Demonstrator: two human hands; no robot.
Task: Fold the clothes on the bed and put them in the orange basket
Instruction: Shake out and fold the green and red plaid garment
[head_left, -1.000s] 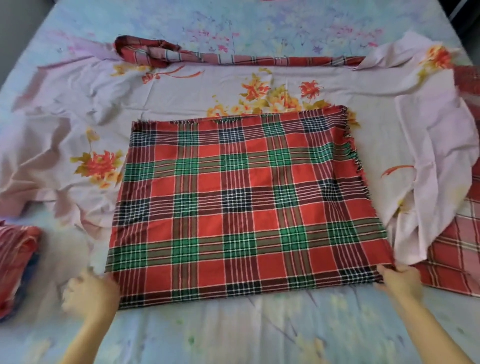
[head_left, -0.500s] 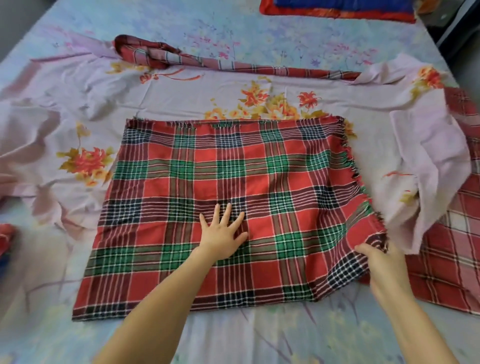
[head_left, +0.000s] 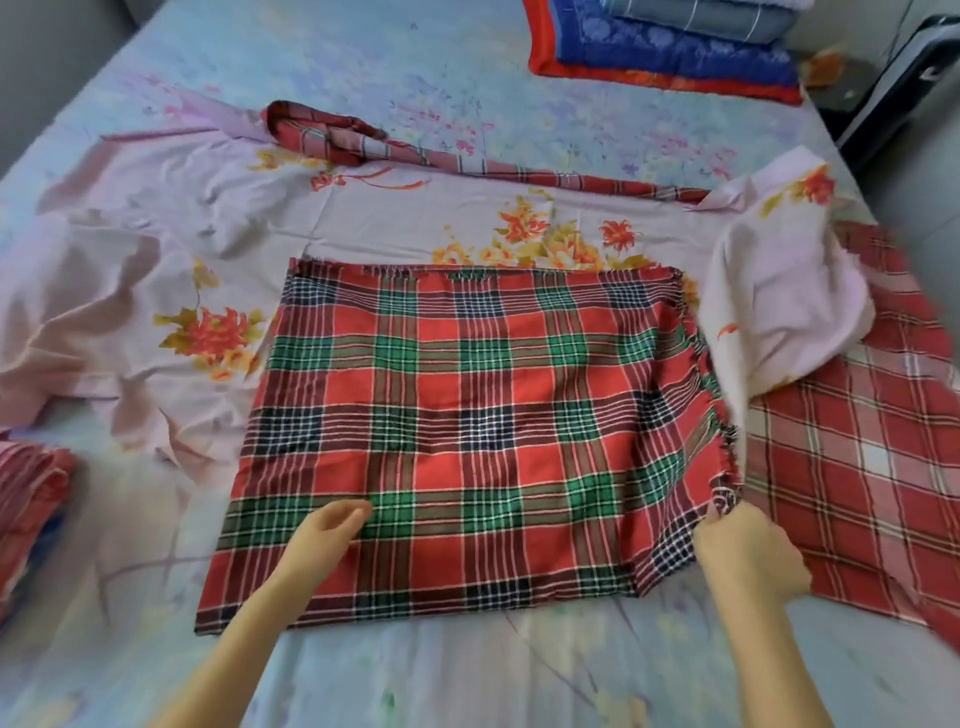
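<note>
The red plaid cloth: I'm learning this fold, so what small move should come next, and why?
Probably carry the raised right edge of the red plaid cloth leftward over itself. The right hand grips that fringed edge; the left hand rests on the cloth left of centre, likely marking the fold line.

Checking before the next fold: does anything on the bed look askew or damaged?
The plaid cloth is frayed and rumpled along its right edge, where the right hand grips it; the pink floral sheet beneath lies crumpled.
</note>
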